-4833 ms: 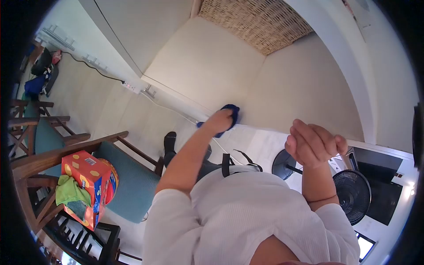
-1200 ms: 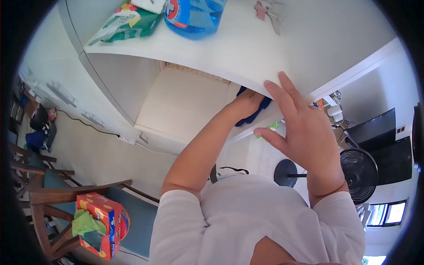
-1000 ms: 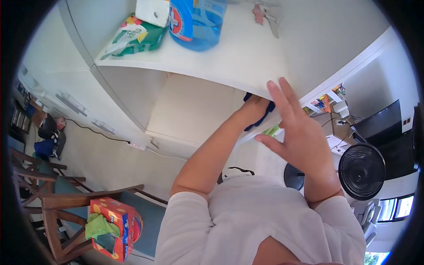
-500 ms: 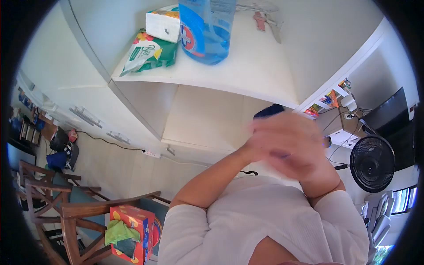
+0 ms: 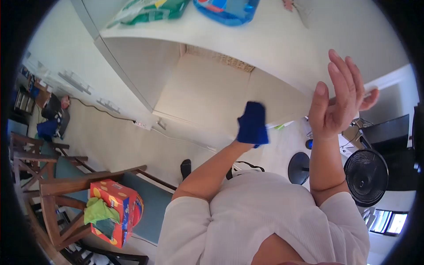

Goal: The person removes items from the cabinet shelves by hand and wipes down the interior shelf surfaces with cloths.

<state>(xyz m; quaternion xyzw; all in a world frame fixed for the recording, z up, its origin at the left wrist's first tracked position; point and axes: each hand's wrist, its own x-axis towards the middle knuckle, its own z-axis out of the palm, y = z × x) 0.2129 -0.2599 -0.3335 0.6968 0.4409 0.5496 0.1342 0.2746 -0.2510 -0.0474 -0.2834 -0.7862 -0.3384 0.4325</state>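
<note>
A dark blue cloth (image 5: 253,123) covers most of my left hand (image 5: 243,147), so its fingers are hidden and mainly the wrist shows. That hand is at the front of the lower shelf compartment (image 5: 207,95), over the board's front edge; I cannot tell whether the cloth touches it. My right hand (image 5: 338,99) is raised with fingers apart and nothing in it, in front of the cabinet's right side panel. On the shelf above are a green-and-white packet (image 5: 157,11) and a blue bottle (image 5: 229,11), both cut off by the view's top edge.
Left of me, a wooden chair (image 5: 66,187) bears a red box (image 5: 112,207) with a green cloth (image 5: 100,212) on it. A black fan (image 5: 365,176) stands at right. A power strip (image 5: 141,125) and cord lie on the floor by the cabinet.
My hands, close together and blurred before, are now apart: the right has risen to the right, the left has moved left with the blue cloth. My view has tilted lower.
</note>
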